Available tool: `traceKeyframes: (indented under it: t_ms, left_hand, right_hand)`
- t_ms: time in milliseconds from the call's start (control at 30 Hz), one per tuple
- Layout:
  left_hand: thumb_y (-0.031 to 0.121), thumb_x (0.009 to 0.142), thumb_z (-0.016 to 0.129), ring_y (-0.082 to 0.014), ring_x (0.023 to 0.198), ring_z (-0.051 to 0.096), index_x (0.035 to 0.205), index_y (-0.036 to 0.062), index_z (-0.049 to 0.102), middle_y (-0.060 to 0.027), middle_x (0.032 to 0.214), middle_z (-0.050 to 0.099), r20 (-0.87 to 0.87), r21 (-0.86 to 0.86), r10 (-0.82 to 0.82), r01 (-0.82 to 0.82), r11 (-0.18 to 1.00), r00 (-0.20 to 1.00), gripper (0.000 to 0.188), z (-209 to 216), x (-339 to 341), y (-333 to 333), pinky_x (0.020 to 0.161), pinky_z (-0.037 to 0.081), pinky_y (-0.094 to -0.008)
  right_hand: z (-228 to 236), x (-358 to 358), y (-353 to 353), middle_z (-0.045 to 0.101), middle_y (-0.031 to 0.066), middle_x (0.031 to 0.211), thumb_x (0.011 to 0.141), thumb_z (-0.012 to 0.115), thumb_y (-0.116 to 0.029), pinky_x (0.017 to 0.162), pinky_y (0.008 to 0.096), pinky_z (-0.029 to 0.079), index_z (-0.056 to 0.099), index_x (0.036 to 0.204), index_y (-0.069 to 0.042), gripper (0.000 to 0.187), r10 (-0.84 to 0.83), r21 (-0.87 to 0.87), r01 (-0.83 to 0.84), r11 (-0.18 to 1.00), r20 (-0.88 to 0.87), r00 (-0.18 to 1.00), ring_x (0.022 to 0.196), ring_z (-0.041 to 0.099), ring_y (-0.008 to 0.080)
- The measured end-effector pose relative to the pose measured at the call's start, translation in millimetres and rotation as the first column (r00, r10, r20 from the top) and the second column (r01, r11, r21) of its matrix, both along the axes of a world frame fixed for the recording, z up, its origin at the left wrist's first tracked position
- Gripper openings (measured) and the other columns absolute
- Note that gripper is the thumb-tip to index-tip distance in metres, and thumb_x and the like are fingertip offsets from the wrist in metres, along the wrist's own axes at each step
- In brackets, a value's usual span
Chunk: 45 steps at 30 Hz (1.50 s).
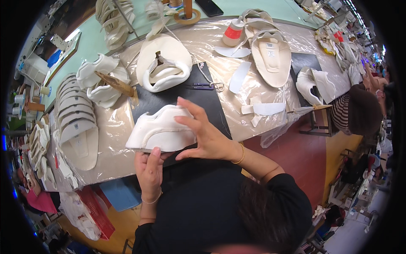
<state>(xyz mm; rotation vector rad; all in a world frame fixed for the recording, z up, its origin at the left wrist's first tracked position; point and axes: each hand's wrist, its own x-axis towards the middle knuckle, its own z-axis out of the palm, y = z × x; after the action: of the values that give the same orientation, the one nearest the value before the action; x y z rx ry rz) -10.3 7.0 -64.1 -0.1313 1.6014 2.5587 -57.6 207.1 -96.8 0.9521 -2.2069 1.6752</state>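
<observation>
A white shoe upper [163,129] is held up in front of me over the black mat [177,99]. My left hand [149,167] grips its lower edge from below, thumb against the near side. Around its right end curves my right hand [207,135], fingertips at the top and thumb low; the inside of this grip is partly hidden. Just beyond lies another white upper [165,76] with a padded collar, opening up. A wooden tool [115,84] rests against white uppers [103,93] to the left. Small snips [202,86] lie on the mat.
Overlapping cream pieces [78,106] form a row at the left. A bottle with a red band [233,33], a cream sole-shaped piece [272,63] and pale cut pieces [240,77] sit to the right on the plastic-covered table. A person in a dark cap [357,110] is at far right.
</observation>
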Motion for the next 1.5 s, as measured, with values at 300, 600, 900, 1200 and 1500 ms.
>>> traceKeyframes:
  t_ms: [300,600,900,1200,1500]
  left_hand:
    - [0.009,0.101,0.051,-0.0326,0.124,0.058,0.146,-0.0021,0.032,-0.0207,0.142,0.048,-0.042,0.071,0.009,-0.006,0.997,0.999,0.05,-13.1,0.2,-11.5,0.098,0.055,-0.047]
    - [0.013,0.104,0.048,-0.0275,0.109,0.066,0.129,-0.0068,0.053,-0.0209,0.125,0.063,-0.085,0.157,0.26,-0.245,0.957,0.962,0.032,11.7,11.2,-104.7,0.085,0.063,-0.0368]
    - [0.027,0.106,0.052,-0.0285,0.126,0.052,0.136,-0.0105,0.042,-0.023,0.133,0.053,0.034,-0.206,0.553,-0.536,0.819,0.832,0.049,-55.7,-34.6,-182.9,0.112,0.044,-0.0401]
    - [0.033,0.101,0.062,-0.031,0.129,0.048,0.149,0.0048,0.031,-0.021,0.138,0.048,0.054,-0.356,0.555,-0.503,0.787,0.83,0.063,-93.9,-39.9,-174.3,0.11,0.038,-0.0436]
    - [0.033,0.098,0.066,-0.027,0.119,0.056,0.15,0.0096,0.033,-0.0147,0.131,0.051,-0.017,-0.49,0.568,-0.502,0.713,0.823,0.067,-83.7,-42.4,-151.0,0.101,0.042,-0.041]
  right_hand:
    - [8.8,2.1,1.1,0.024,0.0248,0.158,0.076,0.082,-0.021,0.117,0.0474,0.03,0.038,0.149,-0.013,0.085,0.046,0.028,-0.047,0.999,0.045,0.998,0.145,0.029,0.0433]
    - [67.6,-4.6,163.6,0.062,0.0121,0.133,0.081,0.079,-0.007,0.105,0.0391,0.047,0.064,0.124,-0.007,0.045,-0.692,0.286,0.713,0.64,-0.188,0.697,0.124,0.059,0.0298]
    - [60.4,16.6,450.5,0.062,0.0215,0.128,0.082,0.078,-0.025,0.101,0.0429,0.048,0.058,0.132,-0.006,0.058,-0.892,0.679,0.703,-0.211,-0.428,0.145,0.118,0.061,0.0365]
    - [41.1,29.3,521.0,0.067,0.0177,0.114,0.08,0.081,-0.026,0.089,0.0362,0.05,0.058,0.121,-0.002,0.052,-0.994,0.573,0.819,0.027,-0.068,0.08,0.099,0.065,0.0265]
    - [58.0,23.5,493.8,0.066,0.0167,0.119,0.084,0.076,-0.025,0.094,0.0368,0.048,0.058,0.121,-0.001,0.047,-0.961,0.623,0.781,0.033,-0.195,0.195,0.107,0.065,0.0286]
